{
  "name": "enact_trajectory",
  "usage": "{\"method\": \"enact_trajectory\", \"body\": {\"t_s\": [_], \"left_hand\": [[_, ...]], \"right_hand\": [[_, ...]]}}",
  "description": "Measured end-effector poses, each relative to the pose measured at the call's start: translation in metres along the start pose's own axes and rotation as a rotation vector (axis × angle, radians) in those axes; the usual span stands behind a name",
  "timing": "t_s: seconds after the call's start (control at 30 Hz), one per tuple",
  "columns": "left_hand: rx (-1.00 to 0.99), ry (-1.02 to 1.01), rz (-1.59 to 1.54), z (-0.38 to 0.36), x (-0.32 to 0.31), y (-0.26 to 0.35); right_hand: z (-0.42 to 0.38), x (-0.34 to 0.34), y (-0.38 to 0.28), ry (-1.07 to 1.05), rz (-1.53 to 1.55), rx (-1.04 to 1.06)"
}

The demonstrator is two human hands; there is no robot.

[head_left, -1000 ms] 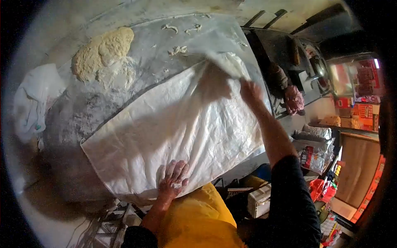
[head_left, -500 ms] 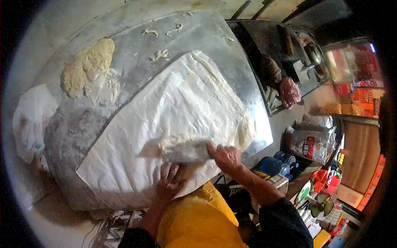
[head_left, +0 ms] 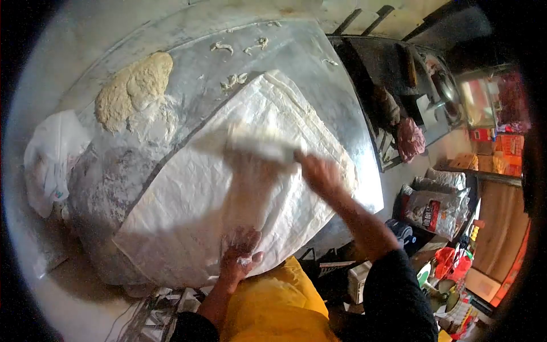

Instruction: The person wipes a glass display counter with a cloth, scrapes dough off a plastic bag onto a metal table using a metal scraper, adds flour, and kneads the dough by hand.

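A large white cloth (head_left: pixel 188 194) lies spread over the metal table, wrinkled, with its near edge by the yellow apron (head_left: pixel 279 302). My right hand (head_left: pixel 320 174) is closed round the end of a flat scraper (head_left: pixel 265 149), which is blurred by motion and held over the middle of the cloth. Pale scraps show along the blade's far edge. My left hand (head_left: pixel 242 253) rests on the cloth's near part, its fingers apart and dusted with white. A mound of dough (head_left: pixel 134 88) sits on the table at the far left.
Dough scraps (head_left: pixel 231 82) are scattered on the metal table (head_left: pixel 296 45). A white plastic bag (head_left: pixel 54 154) is at the left edge. Beyond the table's right side are a pink bag (head_left: pixel 410 139), packed sacks (head_left: pixel 433 208) and a red bag (head_left: pixel 453 262).
My right hand has moved the scraper away from my body, across the cloth. My left hand has shifted slightly nearer to me. The view has turned a little.
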State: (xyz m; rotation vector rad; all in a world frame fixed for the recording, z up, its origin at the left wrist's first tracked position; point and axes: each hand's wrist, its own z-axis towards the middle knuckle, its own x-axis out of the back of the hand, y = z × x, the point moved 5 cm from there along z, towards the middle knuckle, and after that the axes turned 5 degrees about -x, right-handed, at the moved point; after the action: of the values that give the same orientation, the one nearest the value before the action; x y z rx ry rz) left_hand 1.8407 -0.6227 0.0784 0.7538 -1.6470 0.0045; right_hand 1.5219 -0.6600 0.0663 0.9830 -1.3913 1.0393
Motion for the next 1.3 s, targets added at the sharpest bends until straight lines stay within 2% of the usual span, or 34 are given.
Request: {"method": "enact_trajectory", "body": {"t_s": [0.03, 0.07, 0.13, 0.17, 0.2, 0.27, 0.3, 0.33, 0.37, 0.47, 0.53, 0.6, 0.63, 0.7, 0.73, 0.77, 0.8, 0.83, 0.87, 0.93, 0.97, 1.0, 1.03, 1.07, 1.1, 1.13, 1.2, 1.27, 1.3], "left_hand": [[0.039, -0.064, -0.035, 0.0, -0.006, -0.002], [0.045, -0.057, -0.042, 0.002, -0.008, -0.004], [0.062, -0.037, -0.156, -0.005, -0.012, -0.005], [0.064, -0.037, -0.158, -0.002, -0.011, -0.003], [0.065, 0.018, -0.061, 0.005, -0.004, 0.0], [0.06, 0.072, 0.037, 0.007, 0.002, 0.005], [0.046, 0.085, 0.049, 0.008, 0.005, 0.006], [0.042, 0.1, 0.069, 0.009, 0.008, 0.003], [0.033, 0.123, 0.038, 0.005, 0.013, 0.001], [0.109, 0.11, 0.03, -0.024, 0.0, -0.009], [0.111, 0.149, 0.058, -0.04, -0.006, -0.015], [0.197, 0.013, -0.18, -0.049, -0.041, -0.027], [0.215, -0.013, -0.307, -0.046, -0.025, -0.023], [0.204, 0.054, -0.326, -0.046, -0.034, -0.026], [0.206, 0.131, -0.335, -0.048, -0.034, -0.026], [0.145, 0.058, -0.117, -0.041, -0.002, -0.019], [0.154, 0.063, -0.106, -0.036, -0.004, -0.019], [0.131, 0.095, -0.006, -0.035, -0.005, -0.016], [0.098, 0.121, 0.087, -0.035, -0.005, -0.013], [0.096, 0.141, 0.104, -0.034, -0.003, -0.01], [0.126, 0.086, 0.088, -0.035, -0.007, -0.01], [0.167, 0.036, 0.078, -0.037, -0.011, -0.015], [0.173, 0.047, 0.087, -0.037, -0.011, -0.017], [0.174, 0.049, 0.051, -0.038, -0.014, -0.018], [0.167, 0.043, 0.008, -0.039, -0.017, -0.016], [0.159, 0.04, -0.001, -0.039, -0.018, -0.014], [0.151, 0.173, 0.048, -0.038, -0.014, -0.014], [0.14, 0.225, 0.073, -0.04, -0.014, -0.014], [0.152, 0.201, 0.003, -0.041, -0.016, -0.015]], "right_hand": [[-0.018, 0.015, -0.019, -0.223, -0.006, 0.003], [-0.026, 0.022, -0.028, -0.259, -0.058, 0.042], [-0.016, -0.001, -0.005, -0.375, -0.038, -0.02], [-0.016, -0.025, 0.006, 0.315, -0.569, 0.055], [0.016, -0.015, 0.022, 0.104, -0.15, 0.071], [0.081, 0.013, 0.014, -0.136, -0.099, -0.047], [0.104, 0.021, 0.015, -0.062, -0.016, -0.092], [0.116, 0.023, 0.016, -0.095, 0.132, -0.232], [0.116, 0.027, 0.01, -0.077, 0.148, -0.221], [0.066, 0.022, -0.004, 0.007, 0.112, -0.132], [0.001, 0.021, -0.028, -0.073, 0.019, -0.01], [-0.06, 0.0, -0.042, -0.097, 0.066, 0.058], [-0.06, -0.006, -0.034, -0.102, 0.063, 0.057], [-0.059, -0.017, -0.017, 0.026, -0.151, 0.159], [-0.048, -0.024, -0.004, 0.276, -0.452, 0.14], [-0.017, -0.025, 0.022, 0.127, -0.26, 0.032], [0.019, -0.023, 0.043, -0.207, -0.342, -0.118], [0.042, -0.03, 0.063, -0.046, -0.06, -0.107], [0.062, -0.007, 0.056, -0.196, 0.048, -0.16], [0.061, -0.008, 0.042, -0.209, -0.134, -0.185], [0.04, 0.009, 0.025, -0.023, -0.118, -0.117], [0.027, -0.01, 0.022, 0.011, 0.067, -0.152], [-0.002, -0.011, 0.003, 0.269, -0.084, 0.008], [-0.028, -0.026, -0.009, 0.221, -0.096, 0.018], [-0.058, -0.031, -0.023, 0.063, -0.079, 0.048], [-0.079, -0.018, -0.036, -0.278, -0.049, 0.075], [-0.091, 0.013, -0.046, -0.287, -0.049, 0.114], [-0.087, -0.024, 0.001, -0.209, -0.276, 0.068], [-0.072, -0.052, 0.051, -0.254, -0.313, -0.15]]}}
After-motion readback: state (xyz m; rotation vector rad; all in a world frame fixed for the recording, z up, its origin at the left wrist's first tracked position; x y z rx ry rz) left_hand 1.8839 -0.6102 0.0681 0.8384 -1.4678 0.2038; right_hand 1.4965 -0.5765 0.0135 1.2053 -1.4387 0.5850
